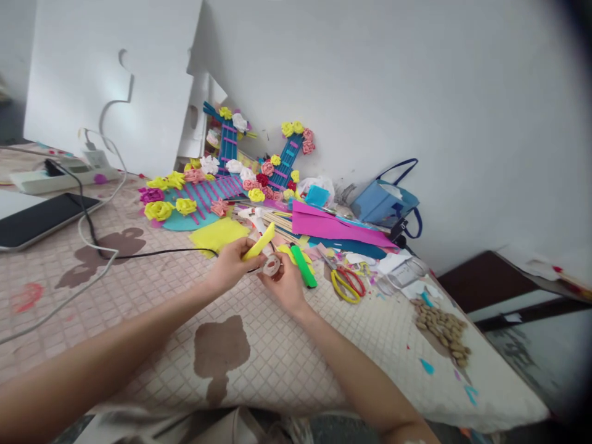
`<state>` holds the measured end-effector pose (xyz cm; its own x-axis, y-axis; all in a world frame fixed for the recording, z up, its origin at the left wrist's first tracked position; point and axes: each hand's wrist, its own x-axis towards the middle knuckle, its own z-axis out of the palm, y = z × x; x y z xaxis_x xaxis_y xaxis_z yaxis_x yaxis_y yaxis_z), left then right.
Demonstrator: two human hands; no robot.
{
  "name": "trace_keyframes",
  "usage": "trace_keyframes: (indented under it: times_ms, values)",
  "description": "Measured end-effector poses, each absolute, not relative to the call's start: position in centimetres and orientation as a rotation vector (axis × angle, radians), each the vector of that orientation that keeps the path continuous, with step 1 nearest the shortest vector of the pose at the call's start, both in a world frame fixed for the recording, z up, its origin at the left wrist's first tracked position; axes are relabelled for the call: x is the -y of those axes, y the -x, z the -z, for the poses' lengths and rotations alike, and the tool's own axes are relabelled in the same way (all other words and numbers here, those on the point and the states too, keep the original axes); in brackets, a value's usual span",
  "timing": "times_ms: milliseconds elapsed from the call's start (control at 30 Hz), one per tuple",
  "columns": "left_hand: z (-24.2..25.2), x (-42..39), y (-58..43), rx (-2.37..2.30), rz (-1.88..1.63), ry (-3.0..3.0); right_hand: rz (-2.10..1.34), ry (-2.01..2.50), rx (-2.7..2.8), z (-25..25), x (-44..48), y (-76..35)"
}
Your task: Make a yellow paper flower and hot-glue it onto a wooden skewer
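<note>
My left hand [234, 264] is closed on a yellow paper strip [259, 243], pinching its lower end so the strip slants up to the right. My right hand [285, 285] is closed on a clear tape roll [271, 266] held just under the strip. The two hands meet above a pink quilted cover [139, 320]. A green marker [304, 266] lies right beside my right hand. Yellow-and-red scissors [348, 283] lie a little further right. A yellow paper sheet [217, 235] lies just behind my left hand.
Blue craft frames with paper flowers [203, 191] stand at the back, with magenta paper [333, 227] and a blue bag [386, 200] to the right. A black cable [152, 253], a power strip [55, 176] and a dark tablet [39, 219] lie left. Peanuts [441, 327] lie near the right edge.
</note>
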<state>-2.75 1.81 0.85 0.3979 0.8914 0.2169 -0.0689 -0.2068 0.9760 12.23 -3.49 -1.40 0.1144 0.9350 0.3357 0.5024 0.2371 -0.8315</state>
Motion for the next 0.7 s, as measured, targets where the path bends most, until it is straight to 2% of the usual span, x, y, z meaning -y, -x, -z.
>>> trace_keyframes:
  times_ms: [267, 500, 700]
  values:
    - [0.0, -1.8, 2.6, -0.882, -1.183, -1.696, -0.464, 1.388, 1.52, 1.4, 3.3, -12.4]
    - [-0.1, -2.0, 2.4, -0.796, -0.893, -1.418, -0.367, 1.362, 1.624, 2.2, 3.5, -12.9]
    - [-0.5, -1.7, 2.3, -0.823, -0.876, -1.371, -0.193, 1.361, 1.707, 0.9, 2.8, -15.2]
